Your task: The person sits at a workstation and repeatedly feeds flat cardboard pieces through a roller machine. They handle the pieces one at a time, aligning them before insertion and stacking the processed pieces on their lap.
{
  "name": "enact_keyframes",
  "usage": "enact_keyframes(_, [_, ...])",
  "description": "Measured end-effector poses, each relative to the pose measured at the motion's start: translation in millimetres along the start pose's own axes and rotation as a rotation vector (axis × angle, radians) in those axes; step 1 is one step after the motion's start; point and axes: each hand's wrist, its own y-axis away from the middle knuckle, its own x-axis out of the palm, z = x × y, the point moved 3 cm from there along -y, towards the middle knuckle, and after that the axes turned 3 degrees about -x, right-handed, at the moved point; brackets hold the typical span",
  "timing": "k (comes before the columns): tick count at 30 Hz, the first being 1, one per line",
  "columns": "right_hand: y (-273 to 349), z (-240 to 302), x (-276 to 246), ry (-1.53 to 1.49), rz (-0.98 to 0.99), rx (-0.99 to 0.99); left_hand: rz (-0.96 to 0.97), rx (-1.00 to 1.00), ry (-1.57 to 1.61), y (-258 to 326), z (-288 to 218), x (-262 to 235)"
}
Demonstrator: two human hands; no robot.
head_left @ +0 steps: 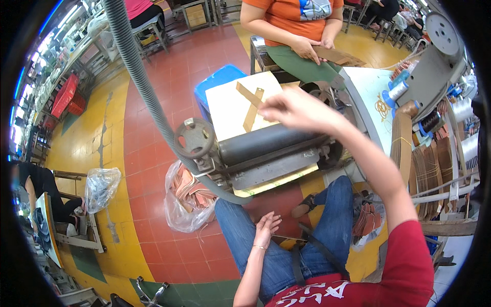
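My right hand (294, 108), slightly blurred, reaches over a dark roller (271, 143) to a white board (225, 115). Its fingertips are pinched at the near end of a flat brown strip (247, 94). That strip crosses a second brown strip (252, 113) lying on the board. Against my thigh rests my left hand (267, 228), palm partly up, fingers loosely bent and apart with nothing in them. The roller belongs to a machine with a grey handwheel (195, 139) on its left. Dark straps (319, 248) lie across my lap.
A grey corrugated hose (140, 71) runs down past the handwheel. A plastic bag of pinkish pieces (189, 192) sits on the floor. Opposite, a person in orange (294, 23) holds brown pieces (337, 55). Thread spools (399, 91) and bundled brown strips (402, 135) stand at right.
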Motion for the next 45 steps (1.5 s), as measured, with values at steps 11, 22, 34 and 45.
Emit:
enact_keyframes(11, [-144, -206, 143, 0.687, 0.694, 0.313, -0.093, 0.046, 0.201, -6, -23, -15])
enact_keyframes(22, [-139, -192, 121, 0.63, 0.404, 0.452, -0.112, 0.038, 0.228, -11, -20, -18])
enact_keyframes(34, [2, 13, -62, -0.476, -0.2, 0.294, -0.446, 1.14, -0.915, 94, -139, 79])
enact_keyframes(45, [220, 105, 28, -1.011, -0.077, 0.147, 0.299, 0.587, -0.759, 175, -155, 156])
